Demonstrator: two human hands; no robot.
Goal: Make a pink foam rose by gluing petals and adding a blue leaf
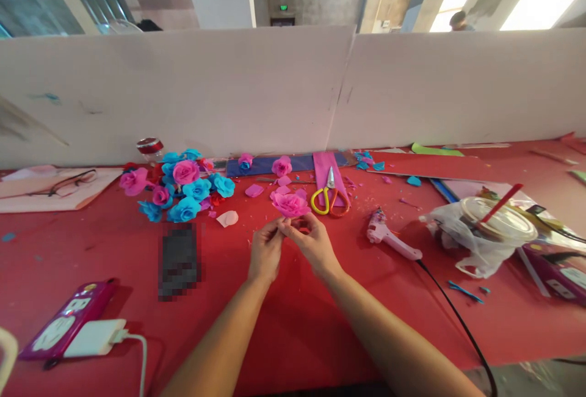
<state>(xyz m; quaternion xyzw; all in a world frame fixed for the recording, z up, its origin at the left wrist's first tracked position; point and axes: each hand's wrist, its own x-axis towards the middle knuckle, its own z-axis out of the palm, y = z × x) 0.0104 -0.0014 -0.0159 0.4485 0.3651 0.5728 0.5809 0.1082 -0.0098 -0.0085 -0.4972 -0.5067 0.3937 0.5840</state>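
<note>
Rose [290,204] of pink paper, pinched from below by both hands over the red desk [297,324].
Here the left hand [265,253] and right hand [315,244] meet fingertip to fingertip, both clamped on the flower's underside, bloom up, mid-desk. Just behind it lie loose pink petals [254,190], and scissors [326,198] with yellow and red handles rest on a pink paper strip [324,165]. Off to the right, a glue gun [389,235] lies on its side, its black cord [458,317] trailing to the near edge. Further right, a lidded plastic cup [499,221] with a red straw sits in a bag. Left, a bunch of blue and pink paper roses [180,188]; near corner, a phone [68,320] beside a white charger [94,337].
</note>
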